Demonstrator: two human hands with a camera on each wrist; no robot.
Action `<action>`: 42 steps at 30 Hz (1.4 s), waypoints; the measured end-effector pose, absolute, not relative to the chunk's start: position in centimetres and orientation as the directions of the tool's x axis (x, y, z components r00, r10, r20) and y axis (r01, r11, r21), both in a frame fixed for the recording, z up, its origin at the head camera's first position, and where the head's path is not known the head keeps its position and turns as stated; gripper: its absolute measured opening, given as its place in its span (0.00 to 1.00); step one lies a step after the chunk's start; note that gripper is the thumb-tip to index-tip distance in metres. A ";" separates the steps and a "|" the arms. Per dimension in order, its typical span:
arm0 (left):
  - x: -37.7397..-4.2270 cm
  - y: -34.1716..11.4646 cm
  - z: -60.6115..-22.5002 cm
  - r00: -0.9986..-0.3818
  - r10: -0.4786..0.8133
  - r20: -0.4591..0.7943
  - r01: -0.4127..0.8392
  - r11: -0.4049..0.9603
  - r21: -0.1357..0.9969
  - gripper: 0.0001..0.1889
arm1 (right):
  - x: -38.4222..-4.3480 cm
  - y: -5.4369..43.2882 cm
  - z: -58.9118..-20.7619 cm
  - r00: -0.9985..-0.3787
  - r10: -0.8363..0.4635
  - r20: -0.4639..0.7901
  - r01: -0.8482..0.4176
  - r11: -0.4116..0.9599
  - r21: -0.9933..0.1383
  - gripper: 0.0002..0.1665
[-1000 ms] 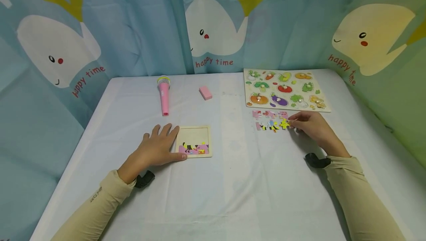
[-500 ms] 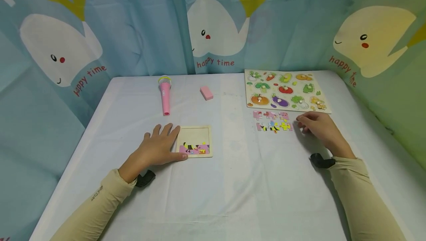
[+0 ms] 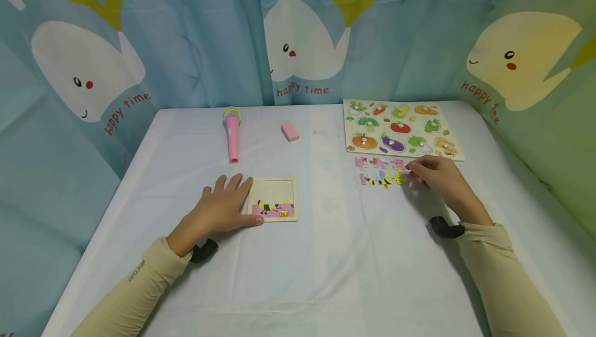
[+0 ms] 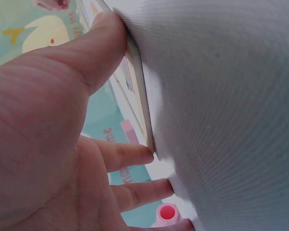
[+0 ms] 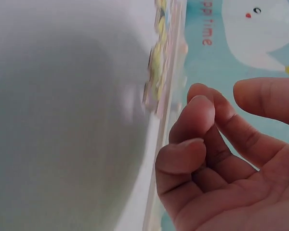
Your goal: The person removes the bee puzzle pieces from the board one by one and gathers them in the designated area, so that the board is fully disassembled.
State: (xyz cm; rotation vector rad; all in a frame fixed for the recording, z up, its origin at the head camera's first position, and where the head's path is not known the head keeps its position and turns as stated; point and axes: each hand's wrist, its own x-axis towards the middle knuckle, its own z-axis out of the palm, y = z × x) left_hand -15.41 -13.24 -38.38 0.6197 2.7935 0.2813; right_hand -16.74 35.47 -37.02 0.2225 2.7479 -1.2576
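Note:
My left hand (image 3: pixel 219 207) rests at the left side of a small wooden puzzle tray (image 3: pixel 272 189), fingers spread. Its thumb lies on the tray's near edge and the index fingertip is at the upper left corner, as the left wrist view shows too at the tray rim (image 4: pixel 143 103). Bee-patterned pieces (image 3: pixel 273 209) fill the tray's bottom row. My right hand (image 3: pixel 440 181) hovers just right of two rows of loose jigsaw pieces (image 3: pixel 382 178). In the right wrist view its fingers (image 5: pixel 183 156) curl loosely, with the thumb apart and nothing between them.
Behind the loose pieces lies a vegetable knob-puzzle board (image 3: pixel 402 129). A pink toy microphone (image 3: pixel 232 137) and a pink block (image 3: pixel 290 131) lie farther back on the white-covered table (image 3: pixel 326 275). A whale-print curtain (image 3: pixel 205 42) surrounds the table's back and sides.
My right hand draws back to the right from the loose pieces, then comes left toward them again. My left hand stays on the tray.

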 end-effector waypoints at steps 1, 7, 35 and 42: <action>-15.4 -13.3 -38.4 -0.873 0.438 -0.214 0.386 0.890 0.244 0.54 | -16.7 35.2 -37.0 -0.985 0.074 -0.156 0.166 0.646 -0.745 0.27; -15.5 -13.3 -38.5 -0.872 0.438 -0.218 0.384 0.889 0.249 0.53 | -16.8 33.4 -36.8 -0.991 0.000 -0.134 0.100 0.660 -0.745 0.25; -15.5 -13.4 -38.1 -0.851 0.450 -0.273 0.374 0.882 0.288 0.54 | -17.4 22.9 -37.7 -0.927 -0.375 -0.012 -0.234 0.602 -0.764 0.11; -15.6 -13.6 -37.9 -0.853 0.452 -0.262 0.378 0.880 0.286 0.54 | -17.5 20.2 -37.6 -0.901 -0.434 0.002 -0.283 0.583 -0.761 0.10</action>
